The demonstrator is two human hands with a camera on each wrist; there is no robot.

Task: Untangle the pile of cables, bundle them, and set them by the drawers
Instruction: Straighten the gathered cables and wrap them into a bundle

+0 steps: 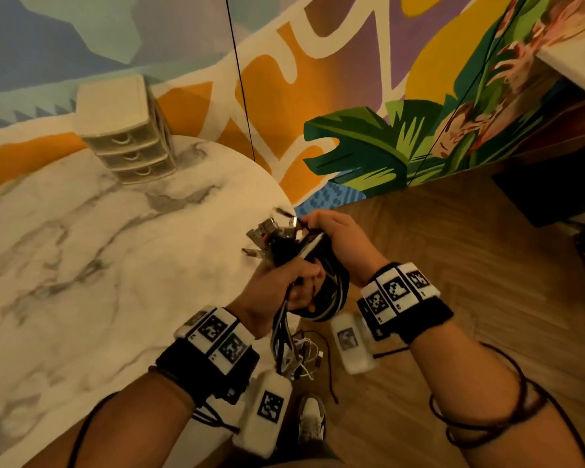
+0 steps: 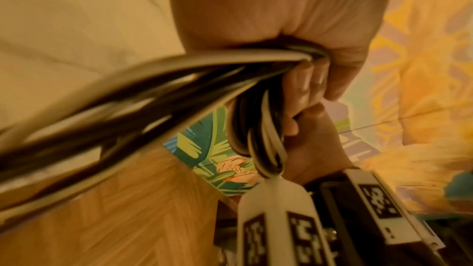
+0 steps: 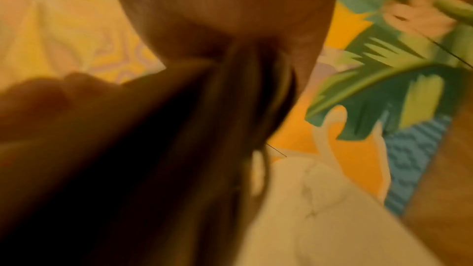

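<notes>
Both hands are gripping the cables [image 1: 313, 265] together at the table [image 1: 81, 248] edge, well away from the drawers [image 1: 129, 130]: the left hand [image 1: 284, 282] is closing round the middle of the bunch, the right hand [image 1: 335, 238] holding the plug end. Bundling seems to be in hand; next the loose tails hanging below need gathering in, then carrying across to the drawers. Nothing is lying between; a thin black cord is hanging just beside the drawers.
</notes>
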